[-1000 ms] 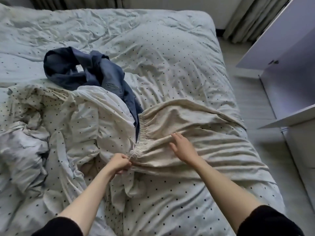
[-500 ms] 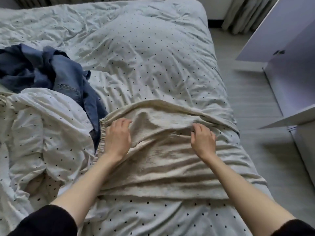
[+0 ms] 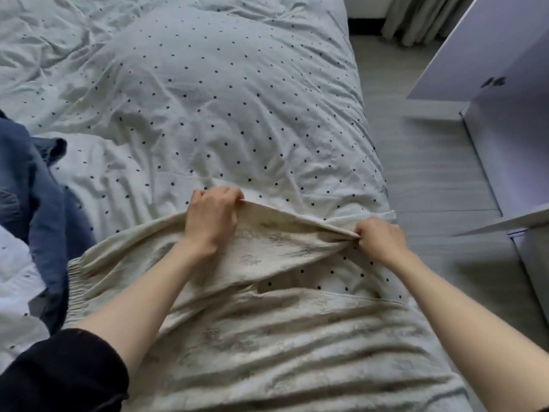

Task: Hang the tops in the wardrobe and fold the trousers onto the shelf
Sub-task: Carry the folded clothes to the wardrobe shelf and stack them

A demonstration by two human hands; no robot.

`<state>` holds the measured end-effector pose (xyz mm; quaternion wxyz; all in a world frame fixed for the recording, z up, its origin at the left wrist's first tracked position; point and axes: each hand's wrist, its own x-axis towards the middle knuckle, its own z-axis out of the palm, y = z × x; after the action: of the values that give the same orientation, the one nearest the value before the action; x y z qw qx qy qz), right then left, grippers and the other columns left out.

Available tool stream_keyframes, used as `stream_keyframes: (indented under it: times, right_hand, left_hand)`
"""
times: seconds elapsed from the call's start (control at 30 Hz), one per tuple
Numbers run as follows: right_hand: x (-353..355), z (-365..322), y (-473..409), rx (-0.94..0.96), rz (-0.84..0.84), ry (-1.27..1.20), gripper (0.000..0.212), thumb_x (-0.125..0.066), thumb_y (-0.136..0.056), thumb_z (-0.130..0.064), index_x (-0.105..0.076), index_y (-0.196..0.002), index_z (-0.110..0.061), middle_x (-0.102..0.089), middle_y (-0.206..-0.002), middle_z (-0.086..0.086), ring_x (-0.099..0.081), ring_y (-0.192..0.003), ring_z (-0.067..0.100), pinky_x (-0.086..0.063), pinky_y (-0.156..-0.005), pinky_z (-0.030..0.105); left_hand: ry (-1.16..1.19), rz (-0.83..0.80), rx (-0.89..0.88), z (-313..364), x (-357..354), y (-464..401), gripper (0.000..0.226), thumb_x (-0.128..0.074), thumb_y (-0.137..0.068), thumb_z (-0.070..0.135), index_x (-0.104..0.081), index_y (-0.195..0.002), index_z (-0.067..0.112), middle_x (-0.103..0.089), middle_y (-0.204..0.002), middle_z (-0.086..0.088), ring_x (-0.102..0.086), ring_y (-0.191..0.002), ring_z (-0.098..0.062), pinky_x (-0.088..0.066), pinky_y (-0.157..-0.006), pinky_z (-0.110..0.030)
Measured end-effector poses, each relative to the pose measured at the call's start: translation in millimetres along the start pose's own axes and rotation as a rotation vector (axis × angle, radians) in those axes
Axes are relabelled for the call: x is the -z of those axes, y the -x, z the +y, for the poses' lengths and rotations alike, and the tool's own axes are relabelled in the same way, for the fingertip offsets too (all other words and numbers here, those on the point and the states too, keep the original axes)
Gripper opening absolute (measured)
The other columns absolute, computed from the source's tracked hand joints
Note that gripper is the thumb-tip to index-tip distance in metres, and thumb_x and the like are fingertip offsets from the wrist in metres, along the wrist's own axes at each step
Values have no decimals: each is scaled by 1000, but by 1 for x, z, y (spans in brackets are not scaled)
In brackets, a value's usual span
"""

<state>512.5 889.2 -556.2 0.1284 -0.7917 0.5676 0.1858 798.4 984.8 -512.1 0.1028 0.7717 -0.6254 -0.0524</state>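
Cream patterned trousers [image 3: 267, 337] with an elastic waistband at the left lie across the near part of the bed. My left hand [image 3: 212, 217] grips the far edge of the upper trouser leg. My right hand [image 3: 380, 237] pinches the same edge further right. That leg is lifted off the duvet, and a gap shows the dotted duvet between the two legs. A dark blue denim garment [image 3: 32, 203] lies crumpled at the left edge of the bed.
The bed carries a pale duvet with black dots [image 3: 208, 99]. An open white wardrobe door [image 3: 487, 49] and a white shelf edge [image 3: 511, 220] stand at the right. Grey floor [image 3: 421, 173] runs between bed and wardrobe. Curtains [image 3: 416, 16] hang at the back.
Both hands went from lying flat on the trousers to gripping the far edge of the upper leg and raising it. The view shifted right, so less of the blue garment shows.
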Motion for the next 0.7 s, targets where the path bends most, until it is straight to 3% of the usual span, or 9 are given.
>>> stream_keyframes:
  times: [0.1, 0.17, 0.27, 0.37, 0.43, 0.53, 0.6, 0.7]
  right_hand:
    - [31, 6, -22, 49, -350, -64, 14, -56, -79, -7, -63, -82, -18, -68, -98, 7, -60, -83, 23, -46, -70, 29]
    - [45, 9, -37, 31, -428, -99, 12, -59, -76, -4, -62, -77, -16, -70, -90, 8, -62, -72, 19, -50, -69, 28]
    - [55, 8, -56, -31, -275, -134, 17, -53, -79, -6, -57, -71, -20, -67, -92, 9, -63, -87, 27, -49, -73, 31]
    - [58, -5, -78, -114, -2, -248, 16, -45, -86, -8, -57, -93, -15, -60, -112, 17, -54, -106, 36, -43, -85, 38]
    - [59, -21, -95, -143, 170, -371, 20, -44, -88, -5, -55, -103, -10, -58, -116, 18, -53, -107, 37, -40, -84, 38]
    - [56, -43, -109, -11, 257, -523, 28, -48, -93, -9, -49, -121, -9, -51, -130, 13, -49, -115, 33, -38, -91, 39]
    - [42, -47, -107, 48, 276, -423, 41, -52, -92, -15, -43, -132, -13, -45, -137, 8, -46, -121, 30, -36, -97, 43]
    - [18, -34, -101, -97, 362, -166, 43, -49, -89, -11, -44, -131, -15, -47, -134, 7, -41, -121, 28, -30, -96, 43]
  left_hand:
    - [57, 38, 45, 2, 6, -14, 16, -51, -91, 6, -65, -96, 9, -68, -92, -10, -60, -80, -29, -34, -72, -34]
    - [55, 40, 97, 1, 7, -25, 16, -49, -91, 5, -64, -96, 8, -67, -90, -12, -59, -79, -31, -35, -70, -34]
    - [30, 59, 139, -4, 3, -36, 16, -47, -92, 4, -62, -96, 6, -65, -89, -15, -58, -76, -33, -33, -65, -34]
    - [12, 100, 166, -14, -2, -46, 16, -45, -91, 2, -60, -97, 4, -63, -90, -18, -59, -74, -37, -31, -59, -35]
    - [-1, 143, 206, -24, -5, -55, 18, -44, -91, 1, -60, -99, 5, -63, -92, -20, -59, -76, -38, -30, -58, -35]
    - [-33, 187, 268, -45, -10, -63, 18, -44, -92, 3, -60, -101, 6, -62, -93, -21, -57, -81, -37, -32, -63, -38]
    - [-71, 153, 269, -53, -14, -64, 18, -46, -92, 3, -60, -103, 5, -62, -95, -22, -56, -83, -38, -37, -68, -41]
    - [-154, 90, 260, -52, -21, -65, 20, -48, -90, 2, -58, -106, 3, -59, -95, -22, -54, -86, -38, -37, -74, -45]
